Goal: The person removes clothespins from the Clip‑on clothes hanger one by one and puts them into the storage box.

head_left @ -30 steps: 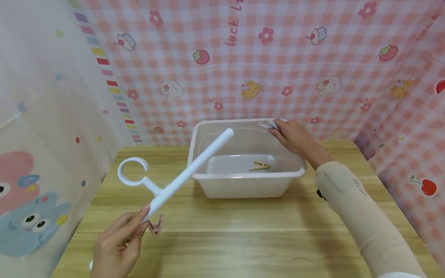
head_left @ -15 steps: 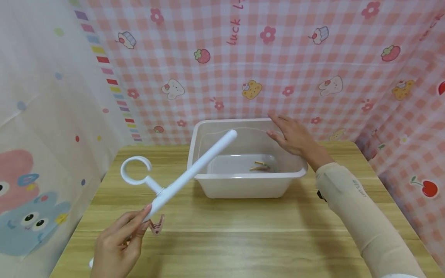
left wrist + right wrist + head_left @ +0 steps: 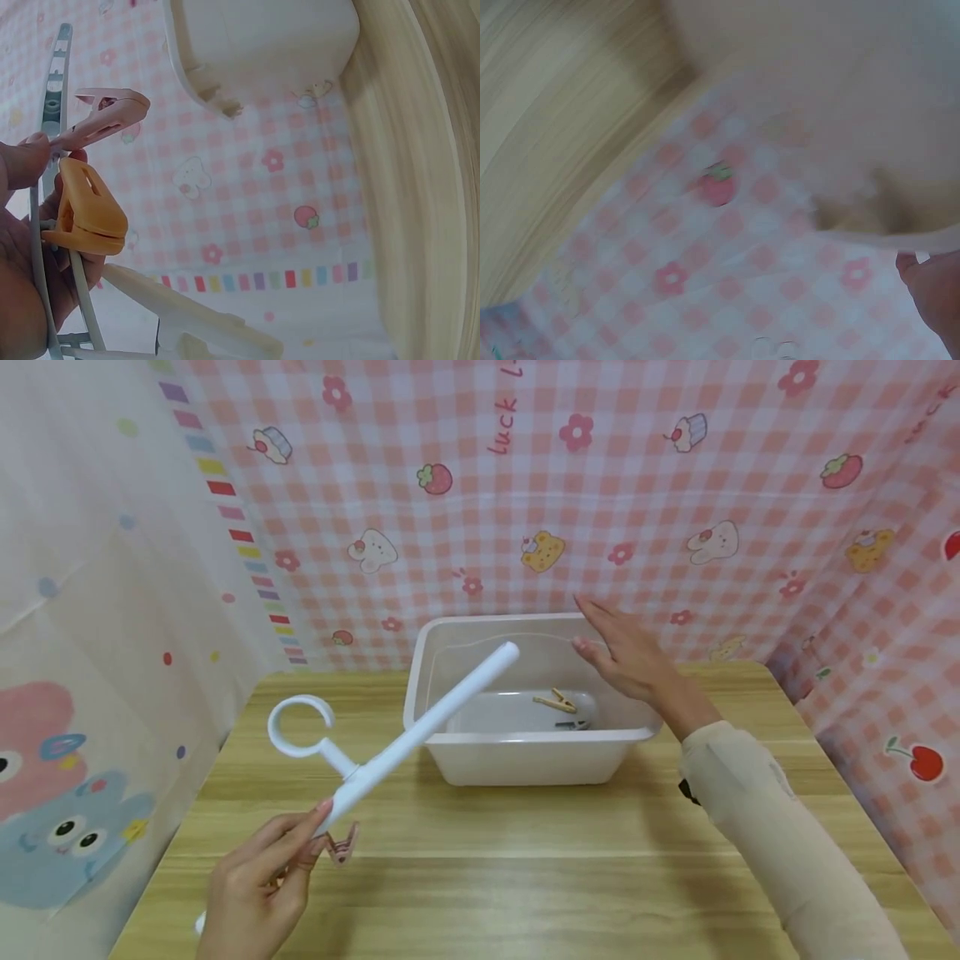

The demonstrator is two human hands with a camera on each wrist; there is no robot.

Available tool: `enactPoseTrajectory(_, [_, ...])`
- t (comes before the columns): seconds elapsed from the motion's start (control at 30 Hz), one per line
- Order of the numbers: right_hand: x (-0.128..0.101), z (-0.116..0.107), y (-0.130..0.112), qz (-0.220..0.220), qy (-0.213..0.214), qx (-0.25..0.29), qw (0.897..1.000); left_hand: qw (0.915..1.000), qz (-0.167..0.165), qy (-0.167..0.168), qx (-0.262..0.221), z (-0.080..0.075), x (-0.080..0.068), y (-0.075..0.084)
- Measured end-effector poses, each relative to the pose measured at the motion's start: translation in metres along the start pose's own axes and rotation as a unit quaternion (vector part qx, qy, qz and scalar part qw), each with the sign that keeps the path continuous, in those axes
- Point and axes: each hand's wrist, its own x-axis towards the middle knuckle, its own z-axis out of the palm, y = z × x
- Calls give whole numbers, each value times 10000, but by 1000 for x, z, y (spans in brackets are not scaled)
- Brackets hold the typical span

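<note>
My left hand (image 3: 255, 885) grips the lower end of a white clothes hanger bar (image 3: 405, 743) with a ring hook (image 3: 300, 727); the bar slants up over the near left corner of a translucent white bin (image 3: 525, 739). A pink clothespin (image 3: 341, 845) hangs from the bar by my fingers. In the left wrist view a pink clothespin (image 3: 105, 116) and an orange clothespin (image 3: 90, 206) sit on the hanger frame against my hand (image 3: 19, 255). My right hand (image 3: 622, 652) hovers open over the bin's far right side, holding nothing. A tan clothespin (image 3: 553, 700) and a grey clothespin (image 3: 573, 724) lie in the bin.
The bin stands at the back of a wooden table (image 3: 525, 860), close to a pink checked curtain (image 3: 600, 485) that closes in the back and right. A white patterned curtain (image 3: 90, 610) hangs on the left. The right wrist view is blurred, showing curtain and a fingertip (image 3: 934, 292).
My right hand let go of the grey clothespin it pinched at the bin's far rim; the clip now lies in the bin and the fingers are spread. The hanger bar rose slightly.
</note>
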Motion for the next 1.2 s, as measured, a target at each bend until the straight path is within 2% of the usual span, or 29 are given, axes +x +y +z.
enactPoseTrajectory(0.1, [-9, -3, -18, -535, 362, 396, 9971, 9999, -18, -117, -22, 1, 1, 2])
enactPoseTrajectory(0.17, [-17, -4, -31, -982, 645, 593, 9913, 9998, 24, -173, -28, 2, 2, 3])
enactPoseTrajectory(0.3, [-34, -7, -50, -1746, 1187, 948, 9729, 9993, 136, -356, -57, 6, 6, 8])
enactPoseTrajectory(0.4, [-47, -13, -64, -2144, 1455, 1087, 9597, 9979, 43, -649, -48, 8, 8, 11])
enactPoseTrajectory(0.5, [-56, -19, -78, -2646, 1758, 721, 9455, 9958, -44, -918, -15, 11, 10, 14])
enactPoseTrajectory(0.6, [-62, -21, -94, -3279, 1893, -76, 9255, 9945, 31, -1042, -88, 16, 12, 18])
enactPoseTrajectory(0.7, [-67, -19, -110, -3733, 1761, -890, 9065, 9933, 154, -1138, -142, 23, 15, 22])
enactPoseTrajectory(0.77, [-69, -16, -119, -3923, 1650, -1212, 8968, 9921, 258, -1213, -167, 26, 17, 25])
enactPoseTrajectory(0.9, [-73, -9, -131, -4139, 1420, -1328, 8893, 9891, 473, -1382, -160, 33, 22, 30])
enactPoseTrajectory(1.1, [-77, 5, -136, -4285, 852, -743, 8964, 9866, 626, -1502, 108, 39, 24, 37])
enactPoseTrajectory(1.2, [-79, 11, -135, -4304, 716, -426, 8988, 9860, 686, -1501, 246, 40, 26, 40])
